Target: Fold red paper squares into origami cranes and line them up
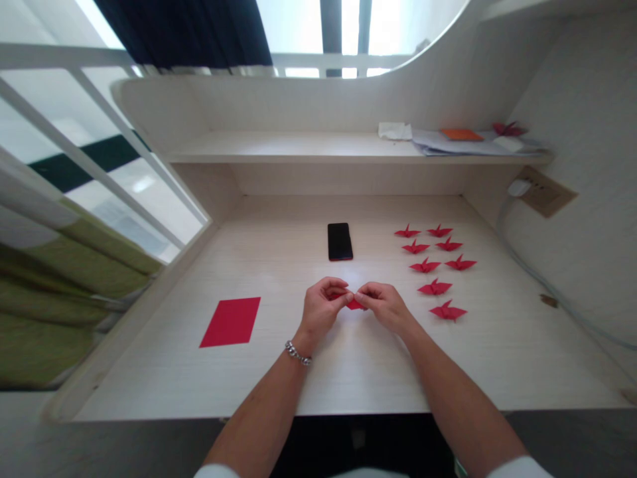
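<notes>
A small folded piece of red paper (355, 305) is pinched between my two hands, just above the middle of the desk. My left hand (322, 304), with a chain bracelet (297, 353) at its wrist, closes thumb and fingers on the paper's left side. On the other side, my right hand (383, 304) grips it between thumb and forefinger. The fingers cover much of the paper, so its exact folded shape is hidden. A flat red paper sheet (230, 322) lies to the left. Several red paper cranes (434, 287) stand in two columns at the right.
Beyond my hands a black phone (340, 241) lies on the desk (279, 239). The shelf (298, 145) above holds papers (438, 143), an orange square (462, 135) and a dark red folded paper piece (508, 129). A cable (527, 265) runs down the right side from a wall socket (547, 191).
</notes>
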{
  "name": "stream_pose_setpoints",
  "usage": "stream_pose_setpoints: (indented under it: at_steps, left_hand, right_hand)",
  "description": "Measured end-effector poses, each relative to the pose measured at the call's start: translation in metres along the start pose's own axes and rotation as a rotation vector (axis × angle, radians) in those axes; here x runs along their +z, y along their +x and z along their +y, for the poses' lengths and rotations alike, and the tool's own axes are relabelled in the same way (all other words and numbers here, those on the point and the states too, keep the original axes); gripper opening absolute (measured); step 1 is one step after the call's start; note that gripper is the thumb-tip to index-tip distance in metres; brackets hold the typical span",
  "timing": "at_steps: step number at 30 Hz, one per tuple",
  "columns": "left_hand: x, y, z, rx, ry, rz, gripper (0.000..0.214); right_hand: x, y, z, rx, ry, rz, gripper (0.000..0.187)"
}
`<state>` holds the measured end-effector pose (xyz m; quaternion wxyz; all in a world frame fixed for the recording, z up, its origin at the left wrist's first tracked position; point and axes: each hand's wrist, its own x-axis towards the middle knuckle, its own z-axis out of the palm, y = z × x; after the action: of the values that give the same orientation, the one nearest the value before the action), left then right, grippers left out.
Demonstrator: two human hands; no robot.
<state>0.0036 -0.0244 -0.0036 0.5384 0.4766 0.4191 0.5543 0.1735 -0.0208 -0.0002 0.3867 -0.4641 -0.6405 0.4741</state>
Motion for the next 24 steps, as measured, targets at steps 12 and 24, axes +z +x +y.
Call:
stream_pose_setpoints:
  at_steps: [12,24]
  left_hand:
    - [-0.0017,0.0024,-0.0011,-0.047,-0.027,-0.02,0.053]
    - [0.001,0.0028,-0.0021,-0.022,-0.009,-0.035,0.047]
  right_hand:
    - [0.0008,0.0019,-0.0035,-0.067,-0.036,0.021,0.021]
    - [0.0033,0.0062,0.001,-0.038,0.027,0.096,0.025]
